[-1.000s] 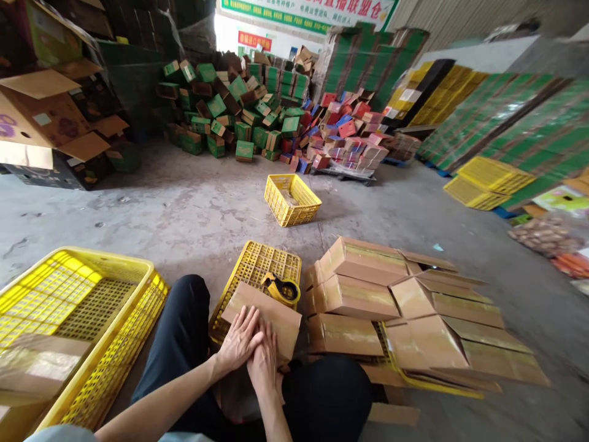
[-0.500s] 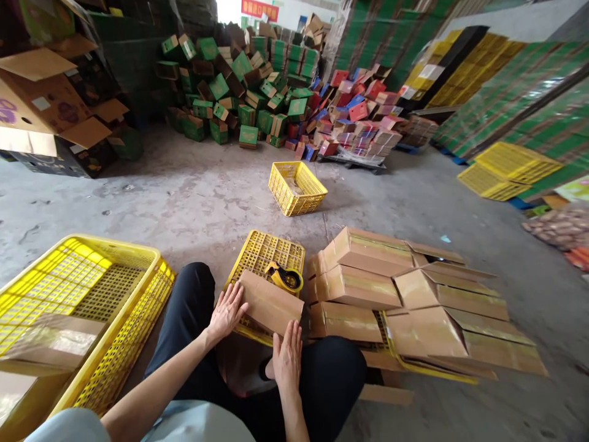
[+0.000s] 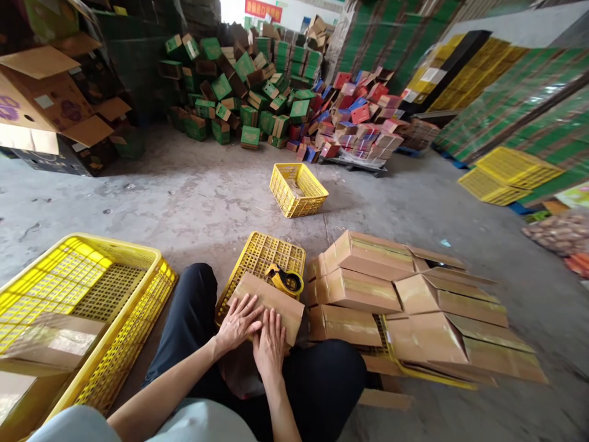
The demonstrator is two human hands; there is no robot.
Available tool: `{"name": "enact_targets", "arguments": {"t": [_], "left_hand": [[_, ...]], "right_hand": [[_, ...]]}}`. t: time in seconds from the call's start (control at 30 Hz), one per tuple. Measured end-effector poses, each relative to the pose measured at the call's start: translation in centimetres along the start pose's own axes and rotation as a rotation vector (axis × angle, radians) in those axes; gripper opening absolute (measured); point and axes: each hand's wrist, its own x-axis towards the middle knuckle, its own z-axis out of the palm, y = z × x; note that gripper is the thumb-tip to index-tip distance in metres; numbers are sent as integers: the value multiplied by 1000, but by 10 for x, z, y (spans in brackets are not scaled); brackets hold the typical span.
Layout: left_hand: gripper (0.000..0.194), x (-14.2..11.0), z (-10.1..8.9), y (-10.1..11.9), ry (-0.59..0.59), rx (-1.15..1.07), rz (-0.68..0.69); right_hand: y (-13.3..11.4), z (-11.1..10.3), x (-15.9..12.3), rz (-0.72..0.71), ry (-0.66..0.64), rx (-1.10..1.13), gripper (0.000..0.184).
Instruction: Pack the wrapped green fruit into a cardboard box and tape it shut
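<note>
A brown cardboard box point(image 3: 280, 299) lies on an upturned yellow plastic crate point(image 3: 255, 255) between my knees. My left hand point(image 3: 239, 320) rests flat on the box's near side, fingers spread. Close beside it, my right hand point(image 3: 270, 339) presses its outstretched fingers on the same cardboard, the two hands nearly touching. Just beyond the box, a yellow and black tape dispenser point(image 3: 286, 280) sits on the crate. Neither hand grips anything.
Flattened-looking cardboard boxes point(image 3: 368, 288) are stacked on my right. A large yellow crate point(image 3: 151, 270) holding boxes point(image 3: 55, 341) stands on my left. Ahead on the floor is a smaller yellow crate point(image 3: 299, 190). Heaps of green boxes point(image 3: 251, 136) and red boxes point(image 3: 361, 113) lie behind.
My hands have come together over the near side of the box; the right hand moved left from its right end and the left hand shifted slightly right. The tape dispenser stays put.
</note>
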Motion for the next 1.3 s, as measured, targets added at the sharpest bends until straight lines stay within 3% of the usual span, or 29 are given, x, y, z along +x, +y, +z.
{"name": "enact_targets", "arguments": {"t": [0.2,0.37,0.5,0.67,0.87,0.97,1.17,1.3], "left_hand": [[55,3,-8,-31,35,37,-107],[57,6,-9,-34,25,30,-110],[59,17,-15,-37,50,-18,-121],[52,40,-22,-36,29,-47,-99],[54,55,-8,-12,-60,-48,-89],[54,53,-2,-5,-164,-68,17],[68,48,-9,-30,-208,-82,121],[69,43,-17,-53,-152,-38,68]], "right_hand": [[31,-10,-12,160,-48,-48,63],[63,5,-22,227,74,25,72],[73,17,-15,202,186,126,88],[66,7,18,240,151,126,91],[28,-17,52,241,-5,-27,69],[15,-21,58,226,-91,-66,63],[21,-26,60,240,-146,-77,68],[36,-33,54,290,-127,-20,72]]}}
